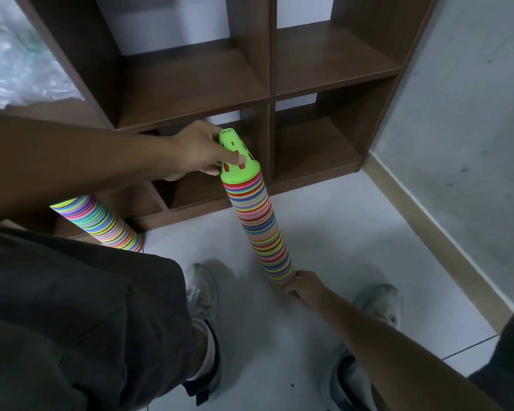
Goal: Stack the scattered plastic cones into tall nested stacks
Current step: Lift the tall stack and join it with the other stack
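- My left hand (199, 151) pinches the green top cone (238, 157) of the tall stack (261, 229); my right hand (298, 284) grips its base, low over the floor (353, 232).
- I'd keep the stack straight between both hands so it doesn't buckle.
- I'd stand it beside the second stack (101, 221), by the shelf (269, 93).

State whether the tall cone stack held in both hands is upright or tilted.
Tilted: the cone stack slants from the left hand at its green top to the right hand.
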{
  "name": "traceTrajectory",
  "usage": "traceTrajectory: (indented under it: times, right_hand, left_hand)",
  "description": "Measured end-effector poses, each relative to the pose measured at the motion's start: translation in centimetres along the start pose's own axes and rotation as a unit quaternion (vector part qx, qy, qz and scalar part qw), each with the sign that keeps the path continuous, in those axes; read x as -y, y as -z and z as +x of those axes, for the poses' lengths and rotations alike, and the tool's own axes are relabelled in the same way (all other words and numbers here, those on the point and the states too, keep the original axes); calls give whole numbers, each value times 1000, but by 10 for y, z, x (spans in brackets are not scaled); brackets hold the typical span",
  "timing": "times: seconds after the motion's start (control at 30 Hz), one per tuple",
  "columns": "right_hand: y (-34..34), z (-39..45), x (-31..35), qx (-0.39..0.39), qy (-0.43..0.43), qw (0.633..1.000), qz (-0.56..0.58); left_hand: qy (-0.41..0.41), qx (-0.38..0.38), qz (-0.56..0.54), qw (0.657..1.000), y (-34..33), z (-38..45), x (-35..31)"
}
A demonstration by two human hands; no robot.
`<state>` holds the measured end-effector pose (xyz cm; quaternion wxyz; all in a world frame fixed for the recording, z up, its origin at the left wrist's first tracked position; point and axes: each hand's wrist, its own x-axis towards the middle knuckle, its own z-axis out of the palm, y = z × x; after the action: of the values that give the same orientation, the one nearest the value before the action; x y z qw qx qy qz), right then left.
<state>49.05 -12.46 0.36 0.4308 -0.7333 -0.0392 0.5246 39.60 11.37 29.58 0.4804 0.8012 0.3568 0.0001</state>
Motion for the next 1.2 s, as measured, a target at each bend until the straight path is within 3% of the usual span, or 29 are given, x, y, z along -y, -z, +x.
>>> traceTrajectory:
  times: [0.27, 0.43, 0.57, 0.87, 1.2]
  right_hand:
    - [-13, 13, 3, 73, 75, 989, 102]
    - [-18, -37, 66, 146, 136, 975, 98]
    - [-29, -78, 112, 190, 165, 959, 127]
    - [-68, -131, 160, 304, 170, 913, 213]
    - [-140, -195, 207, 370, 175, 891, 197]
  left_hand:
    - [-50, -70, -53, 995, 16, -17, -27]
    - [-121, -152, -128, 973, 38, -35, -56]
    - [-195, -231, -110, 947, 62, -53, -77]
    - [-273, -319, -195, 886, 111, -108, -84]
    - [-335, -388, -159, 844, 142, -186, -80]
